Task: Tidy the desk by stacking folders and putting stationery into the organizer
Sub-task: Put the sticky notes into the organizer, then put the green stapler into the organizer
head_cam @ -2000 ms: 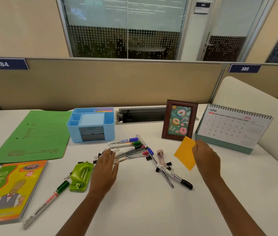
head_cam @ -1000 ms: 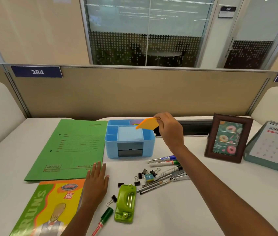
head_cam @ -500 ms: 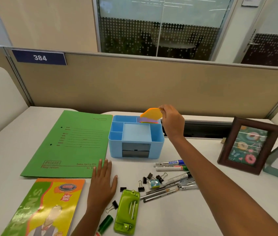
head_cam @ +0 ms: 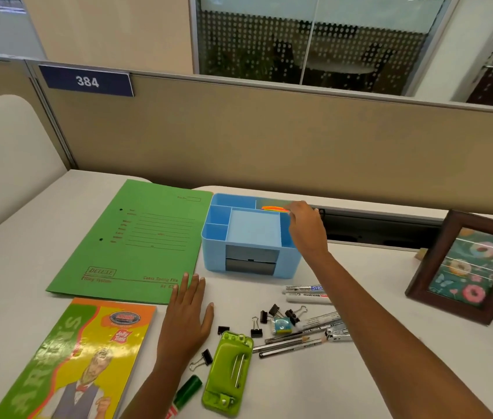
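Presently only the head view is available. The right hand (head_cam: pixel 305 228) reaches over the far right corner of the blue organizer (head_cam: pixel 216 260), its fingers curled and pinching the right edge of the orange sticky notes (head_cam: pixel 273 208). The notes lie low in the organizer's far right compartment; blur makes it impossible to tell whether they rest on its floor.

The left hand (head_cam: pixel 186 322) lies flat on the white desk (head_cam: pixel 12 282), palm down, fingers straight and close together. Its fingertips are at the near right corner of the green folder (head_cam: pixel 145 237), which lies flat just left of the organizer. A colourful book (head_cam: pixel 82 352) lies nearer, left of that hand.

Loose stationery lies on the desk, near of the organizer and between the two forearms:
- two white markers (head_cam: pixel 307 293), side by side
- several black binder clips (head_cam: pixel 275 311), scattered
- a small eraser (head_cam: pixel 281 324) among the clips
- pens and pencils (head_cam: pixel 287 346), lying roughly parallel
- a small metal tool (head_cam: pixel 337 332) at their right end, type unclear
- a green hole punch (head_cam: pixel 230 370), nearest the camera
- a green-capped marker (head_cam: pixel 189 388) beside the left forearm

A brown picture frame (head_cam: pixel 468 267) stands upright at far right. A beige partition (head_cam: pixel 269 140) carries a plate numbered 384 (head_cam: pixel 86 81).
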Demonstrator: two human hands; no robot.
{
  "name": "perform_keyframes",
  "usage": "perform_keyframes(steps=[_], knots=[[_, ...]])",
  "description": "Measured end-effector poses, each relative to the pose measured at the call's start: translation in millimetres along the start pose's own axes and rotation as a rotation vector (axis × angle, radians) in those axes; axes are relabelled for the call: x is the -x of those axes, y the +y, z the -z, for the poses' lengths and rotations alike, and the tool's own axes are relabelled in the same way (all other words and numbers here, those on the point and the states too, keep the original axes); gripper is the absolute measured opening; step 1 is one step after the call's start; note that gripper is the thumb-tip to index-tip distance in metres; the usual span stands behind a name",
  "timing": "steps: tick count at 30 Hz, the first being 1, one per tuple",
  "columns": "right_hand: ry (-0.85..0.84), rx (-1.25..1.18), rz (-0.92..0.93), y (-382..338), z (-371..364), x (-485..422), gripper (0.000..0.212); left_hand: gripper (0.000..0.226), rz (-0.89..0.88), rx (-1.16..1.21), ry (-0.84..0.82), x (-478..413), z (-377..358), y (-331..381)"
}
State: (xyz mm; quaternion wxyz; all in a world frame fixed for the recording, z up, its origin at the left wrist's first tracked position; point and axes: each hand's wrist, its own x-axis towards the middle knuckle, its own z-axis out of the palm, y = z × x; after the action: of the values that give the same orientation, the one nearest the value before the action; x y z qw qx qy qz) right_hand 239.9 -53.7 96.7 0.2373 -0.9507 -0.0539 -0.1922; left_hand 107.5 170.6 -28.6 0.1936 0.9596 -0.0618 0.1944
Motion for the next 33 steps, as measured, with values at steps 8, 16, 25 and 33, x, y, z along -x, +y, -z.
perform_keyframes(steps=[8,16,25,33], knots=[[-0.079,-0.382,0.074,-32.4,9.3,109.9,0.023,0.053,0.028,-0.029,0.012,-0.6,5.2,3.4],[-0.614,-0.437,0.099,-45.8,-8.6,189.6,0.035,0.049,0.036,-0.082,-0.018,0.3,10.4,9.0],[-0.835,-0.348,0.12,-47.5,-2.5,174.7,0.035,0.047,0.036,-0.097,-0.068,0.0,15.0,11.3],[-1.039,-0.518,0.064,-34.3,26.0,159.8,0.028,0.045,0.037,-0.088,-0.104,-2.2,16.3,11.4]])
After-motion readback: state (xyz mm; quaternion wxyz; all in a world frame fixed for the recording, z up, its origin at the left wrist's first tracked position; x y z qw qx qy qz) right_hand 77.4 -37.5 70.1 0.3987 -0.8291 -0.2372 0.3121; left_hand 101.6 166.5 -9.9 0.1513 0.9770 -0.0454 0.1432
